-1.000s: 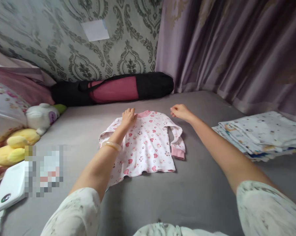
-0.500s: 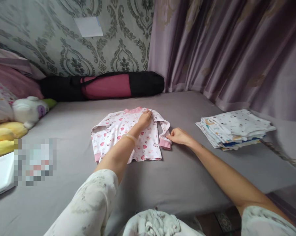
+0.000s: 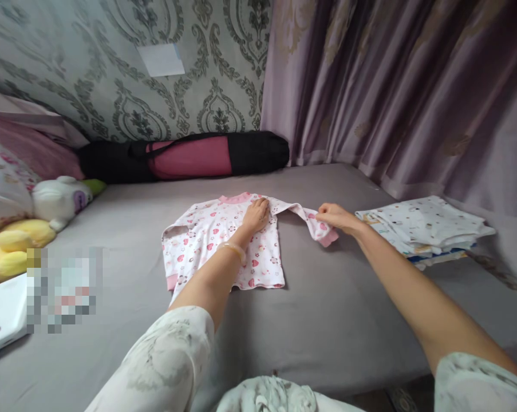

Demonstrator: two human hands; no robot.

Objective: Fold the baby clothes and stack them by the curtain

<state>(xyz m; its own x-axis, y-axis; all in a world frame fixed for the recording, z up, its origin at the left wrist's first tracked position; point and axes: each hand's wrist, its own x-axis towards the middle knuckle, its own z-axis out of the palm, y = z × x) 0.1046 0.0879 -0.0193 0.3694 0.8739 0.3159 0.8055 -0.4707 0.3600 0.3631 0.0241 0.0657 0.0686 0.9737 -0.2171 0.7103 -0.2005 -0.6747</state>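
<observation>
A child's white long-sleeved shirt point(image 3: 215, 240) with pink and red hearts and a pink collar lies spread on the bed. My left hand point(image 3: 257, 214) rests on it near the right-hand shoulder, fingers laid on the fabric. Out to the right, my right hand point(image 3: 339, 217) is closed on the shirt's sleeve point(image 3: 312, 222), pinching it a little above the pink cuff. That sleeve is stretched out sideways and partly raised. The opposite sleeve hangs down along the shirt's left side, its lower part near my left forearm.
Right of my right hand sits a stack of folded clothes point(image 3: 438, 220) on the grey bedsheet point(image 3: 327, 320). A black and dark-pink long bag point(image 3: 189, 157) lies along the wall. Plush toys point(image 3: 58, 200) and a white device point(image 3: 7, 312) are at the left.
My right hand has pulled the sleeve outward and upward to the right, from hanging beside the shirt to stretched sideways. My left hand stays at the shoulder, its fingers now flatter.
</observation>
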